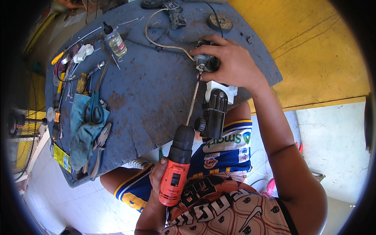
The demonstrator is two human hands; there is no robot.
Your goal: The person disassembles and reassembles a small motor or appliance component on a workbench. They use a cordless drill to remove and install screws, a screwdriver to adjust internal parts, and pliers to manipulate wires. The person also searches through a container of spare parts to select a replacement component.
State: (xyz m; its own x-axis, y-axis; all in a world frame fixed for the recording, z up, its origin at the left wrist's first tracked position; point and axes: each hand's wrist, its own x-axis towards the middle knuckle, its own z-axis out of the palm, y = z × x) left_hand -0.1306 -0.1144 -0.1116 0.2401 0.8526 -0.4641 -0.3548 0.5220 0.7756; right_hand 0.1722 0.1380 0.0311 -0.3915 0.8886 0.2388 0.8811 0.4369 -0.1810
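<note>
My left hand point(157, 174) is wrapped around a red and black cordless drill point(174, 181), low in front of my body. The drill's long bit point(193, 100) points away from me, and its tip meets a small metal and black motor point(203, 62). My right hand point(233, 60) grips this motor from above, its fingers curled over the far side. A pale wire point(168, 46) runs from the motor across the table. Just below my right hand, a black bracket with a side knob point(215, 113) and a white part point(223, 88) hangs at the table's edge.
Blue scissors point(94, 107) and pliers point(102, 137) lie on a teal cloth point(80, 129) at left. A clear bottle with a black nozzle point(115, 41) stands among screwdrivers and small parts. A round disc point(220, 22) rests at the far side of the table point(133, 102). A fan point(23, 129) stands left.
</note>
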